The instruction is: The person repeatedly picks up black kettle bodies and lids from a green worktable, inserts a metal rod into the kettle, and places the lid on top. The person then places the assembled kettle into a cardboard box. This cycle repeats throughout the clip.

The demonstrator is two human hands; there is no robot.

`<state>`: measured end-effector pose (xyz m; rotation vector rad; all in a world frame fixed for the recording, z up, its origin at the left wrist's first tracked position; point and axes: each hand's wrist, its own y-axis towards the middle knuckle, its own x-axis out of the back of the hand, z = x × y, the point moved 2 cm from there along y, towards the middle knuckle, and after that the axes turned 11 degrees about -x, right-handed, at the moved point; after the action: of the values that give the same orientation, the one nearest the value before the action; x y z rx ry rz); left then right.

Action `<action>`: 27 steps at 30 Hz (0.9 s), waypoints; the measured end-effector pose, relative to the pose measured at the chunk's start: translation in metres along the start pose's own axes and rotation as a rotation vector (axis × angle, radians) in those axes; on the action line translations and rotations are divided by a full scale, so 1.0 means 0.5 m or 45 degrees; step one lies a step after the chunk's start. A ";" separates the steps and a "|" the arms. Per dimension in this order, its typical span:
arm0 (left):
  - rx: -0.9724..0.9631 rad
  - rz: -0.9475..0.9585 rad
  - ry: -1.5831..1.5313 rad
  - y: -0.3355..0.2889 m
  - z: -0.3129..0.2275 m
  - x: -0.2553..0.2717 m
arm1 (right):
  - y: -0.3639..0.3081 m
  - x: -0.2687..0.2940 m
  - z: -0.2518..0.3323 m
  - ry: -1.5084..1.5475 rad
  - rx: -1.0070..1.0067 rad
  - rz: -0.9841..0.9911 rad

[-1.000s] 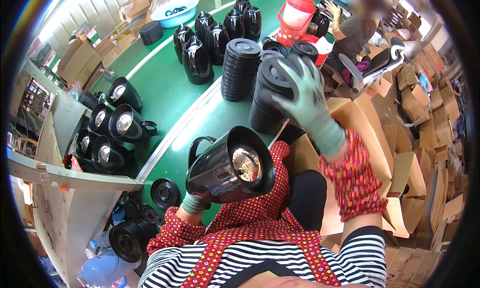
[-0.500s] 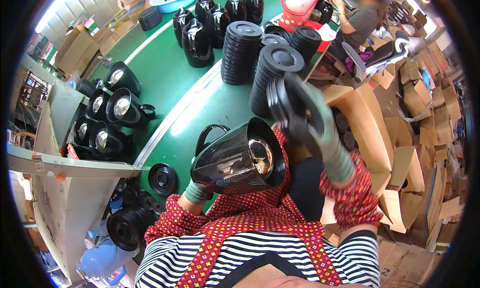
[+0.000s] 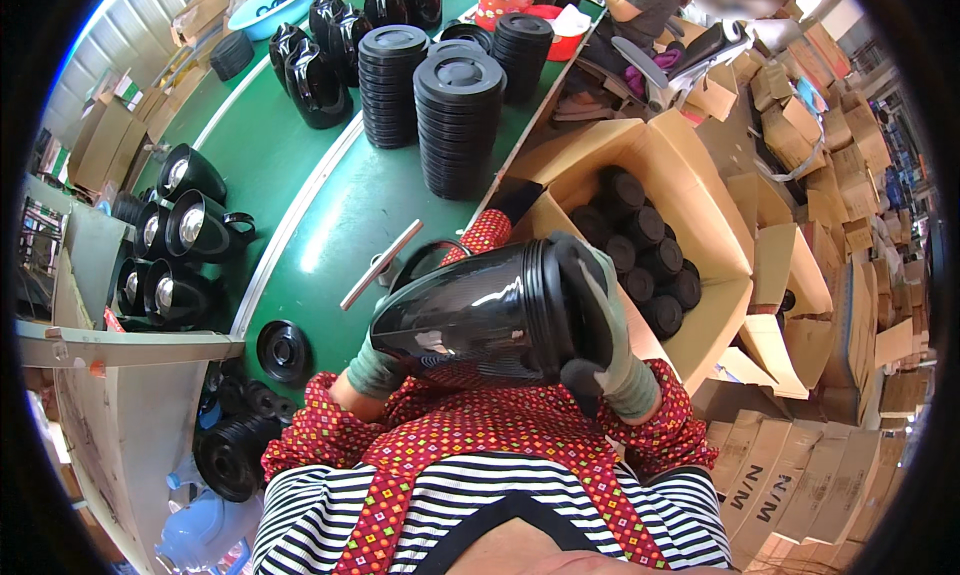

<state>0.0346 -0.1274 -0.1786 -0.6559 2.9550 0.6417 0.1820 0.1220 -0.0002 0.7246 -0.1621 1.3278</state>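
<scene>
Jug (image 3: 455, 320), black and glossy, lies sideways above the lap, beside the green worktop (image 3: 350, 200). The left grip (image 3: 376, 367) is closed on its narrower end, fingers hidden behind it; the right grip (image 3: 607, 325) curls round ridged black lids (image 3: 540, 310) at its mouth. Dark lettering marks the cartons (image 3: 830, 475) at lower right; a co-worker (image 3: 650, 3) is cut off above.

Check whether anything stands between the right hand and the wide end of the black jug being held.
Yes: a ridged black cap lies between the gloved right hand and the wide end of the black jug. Nothing else shows between them; whether the cap is fully seated cannot be told.
</scene>
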 end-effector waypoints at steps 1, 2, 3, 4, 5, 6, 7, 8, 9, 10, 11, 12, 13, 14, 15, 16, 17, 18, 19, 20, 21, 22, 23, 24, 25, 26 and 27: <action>0.043 0.024 -0.192 0.010 0.003 -0.004 | -0.002 0.006 0.007 -0.042 0.065 0.004; 0.174 -0.044 -0.706 0.039 -0.023 -0.022 | -0.006 0.010 0.011 -0.084 0.124 0.006; 0.309 -0.113 -1.218 0.054 -0.036 -0.036 | -0.012 0.013 0.009 -0.073 0.109 0.006; 0.349 -0.158 -1.077 0.046 -0.024 -0.028 | -0.017 0.012 0.007 -0.053 0.105 0.005; 0.230 -0.116 -1.167 0.067 -0.053 -0.038 | -0.023 0.009 -0.004 -0.037 0.093 0.001; 0.110 -0.074 -1.255 0.085 -0.087 -0.048 | -0.041 0.004 -0.023 0.084 -0.102 0.035; 0.130 -0.210 -1.046 0.088 -0.102 -0.046 | -0.043 0.002 -0.021 0.191 -0.151 -0.005; 0.173 -0.341 -0.812 0.093 -0.118 -0.044 | -0.043 -0.004 -0.018 0.304 -0.197 -0.047; 0.248 -0.460 -0.587 0.092 -0.136 -0.044 | -0.043 -0.009 -0.016 0.417 -0.242 -0.090; 0.173 -0.319 -0.154 0.073 -0.118 -0.032 | -0.034 -0.006 -0.003 0.451 -0.250 -0.106; 0.103 -0.167 0.275 0.052 -0.098 -0.016 | -0.032 -0.006 -0.002 0.460 -0.250 -0.100; -0.067 0.153 1.126 0.041 -0.078 0.016 | -0.024 -0.004 -0.003 0.463 -0.244 -0.100; -0.025 -0.080 0.968 0.044 -0.081 0.019 | -0.021 0.000 -0.005 0.462 -0.234 -0.106; 0.024 -0.310 0.800 0.043 -0.097 0.008 | -0.017 0.005 0.002 0.569 -0.379 -0.072; 0.018 -0.456 0.665 0.050 -0.116 0.003 | -0.012 0.012 0.009 0.675 -0.519 -0.054; -0.001 -0.610 0.529 0.058 -0.145 -0.008 | -0.002 0.020 0.007 0.672 -0.661 -0.046; -0.032 -0.638 0.509 0.063 -0.145 -0.016 | 0.003 0.025 0.010 0.670 -0.803 -0.038; -0.063 -0.666 0.490 0.068 -0.144 -0.023 | 0.002 0.021 0.015 0.667 -0.837 -0.093; -0.096 -0.697 0.471 0.070 -0.144 -0.025 | 0.002 0.018 0.020 0.666 -0.869 -0.147; -0.097 -0.597 0.567 0.069 -0.144 -0.032 | -0.003 0.011 0.016 0.600 -0.807 -0.188; -0.098 -0.497 0.661 0.067 -0.144 -0.037 | -0.008 0.006 0.015 0.534 -0.745 -0.228; 0.223 -0.525 0.184 0.057 -0.121 -0.026 | -0.009 0.004 0.019 0.571 -0.763 -0.259; 0.287 -0.428 -0.078 0.055 -0.097 -0.034 | -0.005 0.005 0.035 0.332 -0.525 -0.198; 0.376 -0.338 -0.321 0.052 -0.074 -0.041 | -0.001 0.008 0.056 0.099 -0.283 -0.134; 0.214 -0.144 -0.342 0.065 -0.058 -0.078 | 0.004 0.013 0.075 -0.125 -0.034 -0.056; 0.187 -0.133 -0.509 0.066 -0.056 -0.093 | 0.015 0.016 0.083 -0.174 -0.041 0.077; 0.244 -0.192 -0.828 0.064 -0.054 -0.086 | 0.015 0.017 0.071 -0.139 -0.010 0.075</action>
<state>0.0618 -0.0950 -0.1360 -0.5196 2.3026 0.4408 0.1876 0.1096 0.0345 0.7913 -0.2775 1.3433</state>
